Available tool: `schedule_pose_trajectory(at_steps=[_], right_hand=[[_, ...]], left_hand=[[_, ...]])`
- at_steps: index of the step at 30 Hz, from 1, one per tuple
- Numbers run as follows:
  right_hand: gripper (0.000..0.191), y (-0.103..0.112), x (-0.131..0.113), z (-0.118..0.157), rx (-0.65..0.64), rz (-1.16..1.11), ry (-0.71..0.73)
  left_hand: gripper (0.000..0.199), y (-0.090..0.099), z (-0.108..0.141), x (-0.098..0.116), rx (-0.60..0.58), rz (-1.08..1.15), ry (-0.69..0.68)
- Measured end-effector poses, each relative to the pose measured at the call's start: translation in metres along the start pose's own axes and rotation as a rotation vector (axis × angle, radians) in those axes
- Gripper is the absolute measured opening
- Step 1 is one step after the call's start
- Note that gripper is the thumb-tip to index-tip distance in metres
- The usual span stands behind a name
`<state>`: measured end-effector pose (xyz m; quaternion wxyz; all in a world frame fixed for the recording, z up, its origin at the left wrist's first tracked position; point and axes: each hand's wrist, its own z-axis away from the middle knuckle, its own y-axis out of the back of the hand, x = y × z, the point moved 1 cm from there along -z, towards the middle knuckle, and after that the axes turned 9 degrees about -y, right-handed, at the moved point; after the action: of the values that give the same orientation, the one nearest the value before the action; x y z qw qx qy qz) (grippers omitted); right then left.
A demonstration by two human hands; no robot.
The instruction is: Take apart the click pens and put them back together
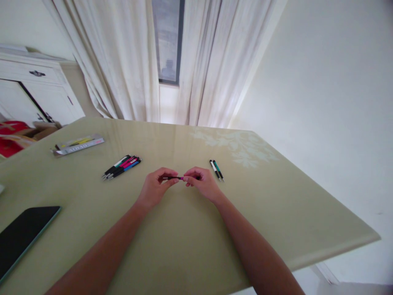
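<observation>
Near the middle of the table, my left hand [156,187] pinches the left part of a dark pen with a purple-pink section [181,178]. The right part of the same pen is between the fingers of my right hand [202,182]; the pen lies level across both hands, partly hidden by fingers. To the left is a pile of several pens [122,167] in white, green, pink and blue with black grips. Just right of my right hand, a white pen [214,169] and a green pen [218,170] lie side by side on the table.
A clear packet [79,145] with yellow items lies at the back left of the pale green table [184,246]. A dark tablet-like device [26,231] rests at the left edge. Behind stand a white cabinet [33,88], a red item [12,143] and curtains [129,61].
</observation>
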<state>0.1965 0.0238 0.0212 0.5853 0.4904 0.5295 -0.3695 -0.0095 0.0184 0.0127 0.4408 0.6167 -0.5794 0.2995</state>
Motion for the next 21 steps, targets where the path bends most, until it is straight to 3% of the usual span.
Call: schedule_pose_trajectory(at_steps=[8,21], right_hand=[[0.031,0.0018,-0.0011,-0.0005,0.049,0.019,0.02],[0.031,0.0029,-0.0035,-0.0009,0.095,0.012,0.02]], left_hand=[[0.032,0.0003,0.0,-0.0001,-0.026,-0.022,0.03],[0.036,0.0061,-0.0014,-0.0023,0.059,-0.062,0.024]])
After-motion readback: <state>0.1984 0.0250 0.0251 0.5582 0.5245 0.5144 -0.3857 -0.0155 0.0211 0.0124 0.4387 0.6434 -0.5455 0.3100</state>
